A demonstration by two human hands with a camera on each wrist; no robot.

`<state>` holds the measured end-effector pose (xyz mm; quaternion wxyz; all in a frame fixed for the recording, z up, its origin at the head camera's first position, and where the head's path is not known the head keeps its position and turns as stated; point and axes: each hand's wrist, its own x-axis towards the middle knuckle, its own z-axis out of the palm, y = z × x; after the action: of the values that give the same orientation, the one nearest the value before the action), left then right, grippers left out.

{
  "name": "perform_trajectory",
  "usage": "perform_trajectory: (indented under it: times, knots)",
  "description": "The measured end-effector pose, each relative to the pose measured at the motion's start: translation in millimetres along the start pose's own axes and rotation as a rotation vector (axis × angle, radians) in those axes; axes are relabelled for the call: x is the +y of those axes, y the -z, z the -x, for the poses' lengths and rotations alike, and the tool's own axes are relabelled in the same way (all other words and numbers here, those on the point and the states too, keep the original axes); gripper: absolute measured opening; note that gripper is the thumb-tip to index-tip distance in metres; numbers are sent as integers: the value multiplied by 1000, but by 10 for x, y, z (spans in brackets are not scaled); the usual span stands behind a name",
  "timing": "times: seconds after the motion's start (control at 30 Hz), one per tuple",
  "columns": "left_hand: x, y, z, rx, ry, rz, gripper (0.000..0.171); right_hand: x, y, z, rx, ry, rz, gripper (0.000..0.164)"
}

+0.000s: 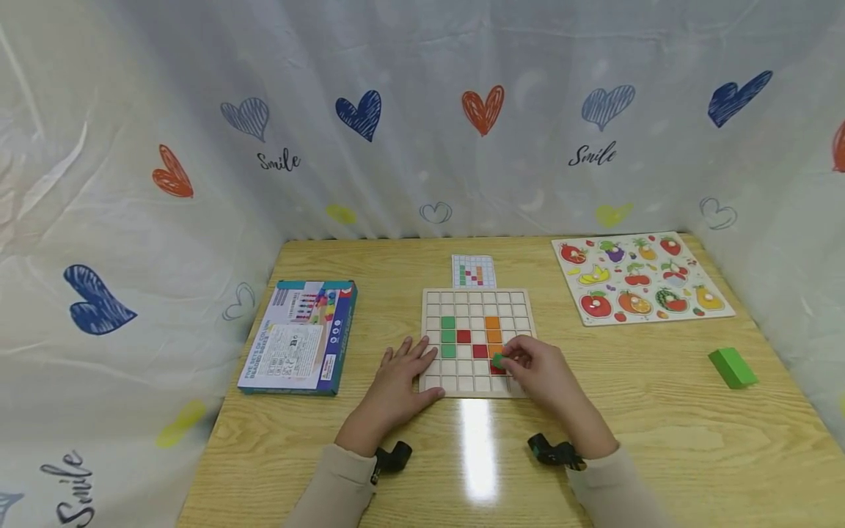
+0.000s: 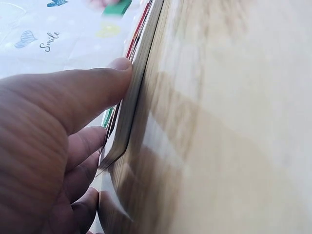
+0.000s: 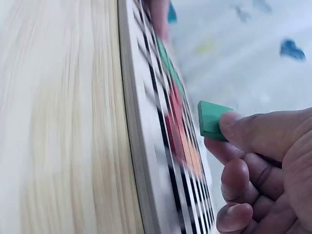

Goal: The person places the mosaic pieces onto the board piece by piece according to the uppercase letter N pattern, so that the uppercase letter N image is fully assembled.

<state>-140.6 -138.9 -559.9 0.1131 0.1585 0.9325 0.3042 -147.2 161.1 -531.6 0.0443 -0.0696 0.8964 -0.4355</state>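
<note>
A wooden grid board point(image 1: 465, 383) lies flat on the table, with green tiles point(image 1: 448, 336) in a left column, orange tiles point(image 1: 493, 336) in a right column and red tiles point(image 1: 464, 336) in a diagonal between them. Over the lower right of the board, my right hand point(image 1: 543, 372) pinches a green square tile point(image 3: 212, 118) between thumb and fingers. In the right wrist view this tile stands clear above the grid. My left hand point(image 1: 401, 381) rests at the board's lower left corner, fingers spread, its thumb on the front edge in the left wrist view.
Behind the board lies a small pattern card point(image 1: 473, 270) with a coloured grid. A boxed set point(image 1: 290, 341) is at the left. Toward the back right lies a fruit puzzle board point(image 1: 634, 277), and a green block point(image 1: 733, 368) sits near the right edge.
</note>
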Motion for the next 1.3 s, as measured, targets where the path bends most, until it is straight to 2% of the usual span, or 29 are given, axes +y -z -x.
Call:
perform_trajectory:
  times: [0.17,0.33,0.5,0.9,1.13,1.3]
  knots:
    - [30,10,0,2,-8,6,76,-246,-386,-190,-65,118,25,7]
    - [61,4,-4,3,-22,5,76,-333,-554,-302,-72,150,109,6]
    - [89,8,-3,0,-23,-5,76,-360,-593,-304,-80,135,140,5]
    - [73,22,2,-1,-20,-14,76,-348,-626,-277,-107,208,163,7]
    - [68,15,5,1,-20,-19,76,-355,-644,-253,-107,220,232,6]
    - [82,18,7,-2,-19,-20,76,-375,-636,-229,-99,224,238,6]
